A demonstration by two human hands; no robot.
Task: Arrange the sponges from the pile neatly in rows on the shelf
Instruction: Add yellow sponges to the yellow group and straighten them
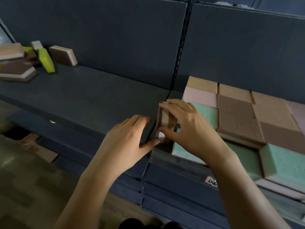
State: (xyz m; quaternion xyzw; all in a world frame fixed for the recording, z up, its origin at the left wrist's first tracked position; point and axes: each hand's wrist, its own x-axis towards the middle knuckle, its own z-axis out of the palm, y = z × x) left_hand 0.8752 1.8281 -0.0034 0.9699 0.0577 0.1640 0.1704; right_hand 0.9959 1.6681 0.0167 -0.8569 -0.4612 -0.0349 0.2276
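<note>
My right hand (186, 128) grips a brown-and-cream sponge (163, 119) stood on its edge at the left end of the arranged rows. My left hand (130, 138) lies flat and open on the dark shelf (92, 96) just left of that sponge, its thumb tip touching the sponge's lower corner. Rows of sponges (244, 113) in tan, pink, brown and mint green lie flat on the right shelf section. The loose pile of sponges (24, 60), brown, cream and yellow-green, sits at the far left of the shelf against the back panel.
A slotted upright (179, 47) splits the dark back panel into two sections. A white price label (211, 180) is stuck on the shelf's front edge. Lower shelf boards (173, 195) jut out below. A tan box (36, 147) lies on the floor at lower left.
</note>
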